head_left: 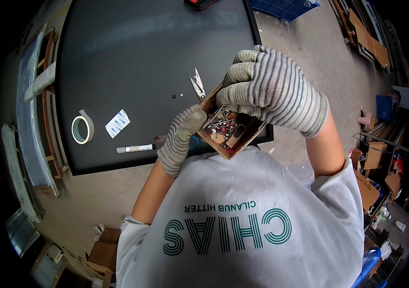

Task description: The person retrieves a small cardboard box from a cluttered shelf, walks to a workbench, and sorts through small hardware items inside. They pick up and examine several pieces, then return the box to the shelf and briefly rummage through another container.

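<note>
Fingers [240,92] of the right hand [279,91], in a striped knit glove: bent close together over the rim of a small cardboard box [242,144]; tips partly hidden, so whether they grip anything cannot be told. Left hand [178,141], gloved alike: clamped on the box's left side. Box: open-topped, held at the near edge of a black panel [132,57], just before the wearer's pale shirt [233,192]; contents, mixed small screws and metal pieces [223,124]. Scissors [199,87]: on the panel, blades parted, just beyond the box. Two small bits [181,95], one dark, one light: left of the scissors. Marker [136,148], white with black end: left of the left hand. Packet [117,123], white and blue: farther left. Tape roll [90,128], cream: beside the packet, near the panel's left edge. Crate [281,7], blue: beyond the panel's far right corner.
</note>
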Action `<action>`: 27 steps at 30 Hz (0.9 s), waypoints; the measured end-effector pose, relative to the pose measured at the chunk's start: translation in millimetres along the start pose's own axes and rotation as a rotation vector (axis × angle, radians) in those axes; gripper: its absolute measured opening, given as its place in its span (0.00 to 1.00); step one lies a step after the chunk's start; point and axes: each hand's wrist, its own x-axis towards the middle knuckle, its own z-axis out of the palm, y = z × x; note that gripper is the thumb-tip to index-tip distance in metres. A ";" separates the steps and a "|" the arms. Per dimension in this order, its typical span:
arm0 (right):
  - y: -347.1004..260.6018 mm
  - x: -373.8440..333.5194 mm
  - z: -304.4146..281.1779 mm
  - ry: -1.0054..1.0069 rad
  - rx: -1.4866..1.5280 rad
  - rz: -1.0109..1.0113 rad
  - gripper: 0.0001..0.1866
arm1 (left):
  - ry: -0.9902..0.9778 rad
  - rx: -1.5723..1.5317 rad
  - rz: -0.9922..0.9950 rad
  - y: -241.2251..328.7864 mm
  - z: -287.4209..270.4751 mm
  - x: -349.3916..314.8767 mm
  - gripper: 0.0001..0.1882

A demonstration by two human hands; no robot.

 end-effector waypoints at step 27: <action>8.0 -5.5 -3.6 -0.075 0.154 0.023 0.08 | 0.230 0.274 -0.148 38.3 20.7 5.0 0.08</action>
